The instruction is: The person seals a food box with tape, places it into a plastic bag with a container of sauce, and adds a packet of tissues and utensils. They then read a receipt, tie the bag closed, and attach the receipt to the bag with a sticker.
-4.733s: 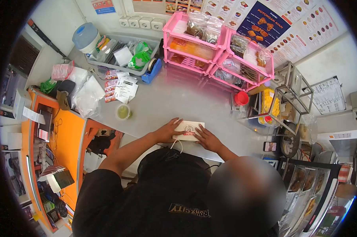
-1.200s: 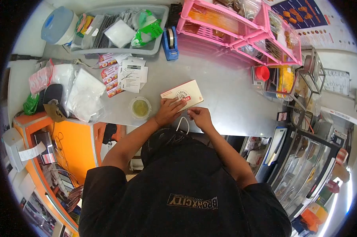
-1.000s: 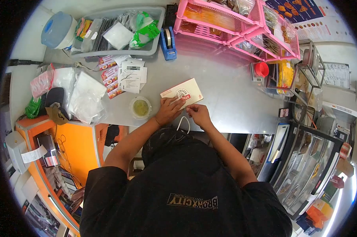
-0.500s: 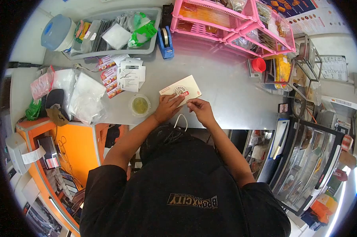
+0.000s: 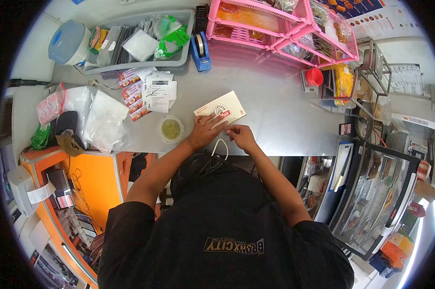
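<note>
A cream cardboard food box [image 5: 233, 106] with a red and black chicken logo lies at an angle on the steel counter. My left hand [image 5: 206, 130] rests on the box's near left part, fingers stretched out over the print. Close beside it, my right hand [image 5: 241, 137] is at the box's near edge, thumb and fingers pinched together. What they pinch, if anything, is too small to make out. Left of my left hand stands a round clear tub [image 5: 170, 129] with something yellow-green inside.
Printed slips [image 5: 158, 91] and a blue tape dispenser [image 5: 201, 53] lie beyond the tub. A grey bin [image 5: 181, 61] of packaging stands at the back left, pink baskets [image 5: 289, 33] at the back right. Plastic bags [image 5: 104, 120] cover the left end. A glass cabinet [image 5: 371, 197] stands at right.
My right hand has shifted slightly left along the box's near edge, its fingers closer to my left fingertips. The box and my left hand have barely moved.
</note>
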`<state>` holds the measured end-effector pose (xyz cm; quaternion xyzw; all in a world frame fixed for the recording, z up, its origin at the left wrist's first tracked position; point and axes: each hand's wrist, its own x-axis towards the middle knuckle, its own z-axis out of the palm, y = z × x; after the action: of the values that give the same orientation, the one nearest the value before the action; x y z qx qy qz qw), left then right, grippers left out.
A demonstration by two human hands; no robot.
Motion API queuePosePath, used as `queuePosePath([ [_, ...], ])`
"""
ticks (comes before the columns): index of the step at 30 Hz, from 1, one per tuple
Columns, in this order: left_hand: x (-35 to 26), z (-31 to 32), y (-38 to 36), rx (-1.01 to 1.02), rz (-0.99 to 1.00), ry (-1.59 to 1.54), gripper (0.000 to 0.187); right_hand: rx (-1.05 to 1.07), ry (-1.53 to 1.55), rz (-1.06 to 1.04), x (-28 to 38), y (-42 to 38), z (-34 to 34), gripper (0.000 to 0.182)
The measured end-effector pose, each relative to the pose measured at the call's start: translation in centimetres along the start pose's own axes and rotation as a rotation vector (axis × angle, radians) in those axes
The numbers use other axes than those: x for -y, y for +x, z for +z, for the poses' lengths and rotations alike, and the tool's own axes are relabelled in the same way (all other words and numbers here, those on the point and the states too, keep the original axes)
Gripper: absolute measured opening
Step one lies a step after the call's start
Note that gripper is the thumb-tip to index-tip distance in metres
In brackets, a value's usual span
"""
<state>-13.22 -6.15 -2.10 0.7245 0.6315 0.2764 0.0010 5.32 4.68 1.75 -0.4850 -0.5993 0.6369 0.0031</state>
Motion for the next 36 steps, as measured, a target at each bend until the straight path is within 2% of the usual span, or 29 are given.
queuePosePath([
  [4,-0.1,-0.1,0.1,-0.004,-0.003,-0.002,0.049,-0.015,-0.026,0.001,-0.4,0.1,-0.4,0.018],
  [6,-0.1,-0.1,0.1,0.000,-0.005,-0.010,0.049,-0.018,-0.067,0.000,-0.6,0.3,-0.6,0.020],
  [8,0.1,-0.1,0.0,0.006,-0.009,-0.016,0.049,-0.045,-0.292,-0.098,-1.0,0.8,-0.6,0.021],
  [12,0.1,0.1,0.0,0.004,-0.028,-0.059,0.056,-0.111,-0.400,-0.121,1.0,0.8,0.1,0.021],
  [15,-0.1,0.0,0.1,0.007,-0.064,-0.096,0.061,-0.139,-0.352,-0.229,0.8,1.3,0.6,0.021],
  [17,-0.2,-0.4,0.3,-0.002,-0.087,-0.105,0.062,-0.177,-0.224,-0.423,0.2,1.5,0.7,0.020],
  [18,-0.5,-0.7,0.4,0.030,-0.096,-0.092,0.062,-0.167,-0.223,-0.442,0.1,1.9,0.3,0.020],
  [20,-0.7,-0.6,0.7,0.055,-0.119,-0.051,0.062,-0.103,-0.462,-0.416,-0.4,2.6,-1.0,0.023],
  [22,0.2,0.3,-0.3,0.035,-0.069,-0.151,0.058,-0.100,-0.607,-0.460,-0.6,3.3,-1.8,0.024],
  [25,-1.1,-1.3,0.4,0.103,-0.169,-0.186,0.059,-0.070,-0.591,-0.559,-0.9,4.7,-3.3,0.034],
  [27,-2.4,-3.9,2.0,0.116,-0.271,-0.112,0.061,0.033,-0.703,-0.419,0.2,5.0,-5.3,0.038],
  [29,-3.6,-6.5,3.2,-0.018,-0.214,-0.316,0.049,0.024,-0.593,-0.311,1.4,4.1,-7.7,0.034],
  [30,-4.0,-8.7,2.9,-0.013,-0.218,-0.303,0.049,-0.034,-0.461,-0.393,-0.1,4.7,-9.2,0.031],
  [32,-3.1,-13.7,1.1,-0.341,-0.320,-0.215,0.027,-0.149,-0.303,-0.361,-1.8,4.2,-12.5,0.028],
  [33,-0.1,-13.2,-1.7,-0.584,-0.331,-0.123,0.012,-0.216,-0.221,-0.327,-3.7,4.1,-14.4,0.027],
  [34,1.1,-16.3,-2.2,-0.755,-0.535,-0.146,0.005,-0.263,-0.114,-0.304,-4.7,3.2,-16.0,0.025],
  [35,2.7,-18.6,-2.9,-0.852,-0.738,-0.048,0.007,-0.305,-0.008,-0.277,-5.8,2.1,-17.2,0.024],
  [36,5.4,-20.4,-4.6,-0.805,-0.921,0.014,0.006,-0.412,0.022,-0.300,-7.6,1.3,-17.9,0.022],
])
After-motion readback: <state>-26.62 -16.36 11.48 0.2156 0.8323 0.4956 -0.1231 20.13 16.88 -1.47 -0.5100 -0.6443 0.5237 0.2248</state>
